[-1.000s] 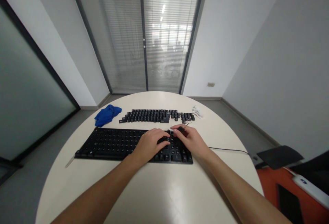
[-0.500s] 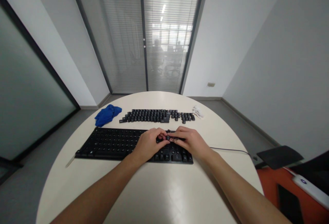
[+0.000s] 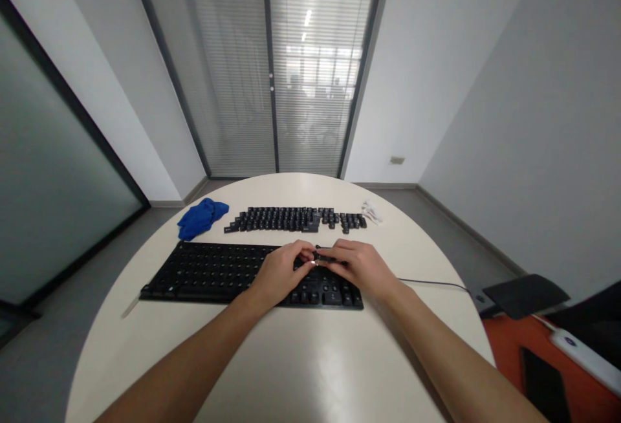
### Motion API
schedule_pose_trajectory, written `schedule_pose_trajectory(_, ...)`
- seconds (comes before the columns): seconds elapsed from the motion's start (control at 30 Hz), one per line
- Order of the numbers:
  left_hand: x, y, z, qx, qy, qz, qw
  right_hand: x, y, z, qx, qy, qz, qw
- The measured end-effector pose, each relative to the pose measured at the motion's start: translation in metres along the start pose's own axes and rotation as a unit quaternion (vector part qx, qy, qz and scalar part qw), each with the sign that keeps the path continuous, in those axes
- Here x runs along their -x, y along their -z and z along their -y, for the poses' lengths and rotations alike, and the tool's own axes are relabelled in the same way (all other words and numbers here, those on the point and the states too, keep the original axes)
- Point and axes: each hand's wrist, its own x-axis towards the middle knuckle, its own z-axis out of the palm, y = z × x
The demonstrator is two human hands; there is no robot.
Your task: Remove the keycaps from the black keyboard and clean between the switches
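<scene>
A black keyboard (image 3: 208,274) lies across the table, most of its left and middle part stripped of caps, with caps in place at its lower right. Over its right part, my left hand (image 3: 279,274) is closed, thumb and index finger pinching a small dark keycap (image 3: 315,256). Meeting it from the other side, my right hand (image 3: 356,264) is closed with its fingertips on the same small piece. A small light glint shows between the fingertips; I cannot make out what it is. Behind the keyboard, loose black keycaps (image 3: 279,218) are laid out in keyboard order.
A blue cloth (image 3: 201,218) lies at the back left and a crumpled white tissue (image 3: 371,211) at the back right. A pale thin stick (image 3: 130,308) rests by the keyboard's left corner. A black cable (image 3: 431,282) runs rightward. Right of the round table (image 3: 272,371) is an orange seat (image 3: 504,345).
My fingertips have shifted slightly around the small keycap, and a light glint now shows between them. The keyboard and the loose keycaps stay in place.
</scene>
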Motion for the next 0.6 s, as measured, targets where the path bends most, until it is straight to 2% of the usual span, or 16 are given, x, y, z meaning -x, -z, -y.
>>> schedule_pose_trajectory(0.1, 0.001, 0.000, -0.001, -0.007, -0.005, -0.004, 1.000, 0.003, 0.011, -0.012, -0.004, -0.033, -0.027, 0.999)
schedule_pose_trajectory(0.2, 0.003, -0.001, -0.001, -0.019, -0.016, 0.008, 1.000, 0.010, 0.025, -0.038, 0.025, -0.124, -0.092, 0.988)
schedule_pose_trajectory(0.27, 0.003, -0.002, -0.001, -0.023, -0.020, 0.019, 0.999, 0.017, 0.031, -0.058, 0.070, -0.173, -0.100, 0.977)
schedule_pose_trajectory(0.4, 0.004, -0.002, 0.000, -0.023, -0.019, 0.031, 0.999, 0.025, 0.030, -0.086, 0.147, -0.222, -0.060, 0.962)
schedule_pose_trajectory(0.6, 0.004, -0.001, -0.002, -0.025, -0.014, 0.040, 0.999, 0.018, 0.015, -0.087, 0.184, -0.256, -0.015, 0.949)
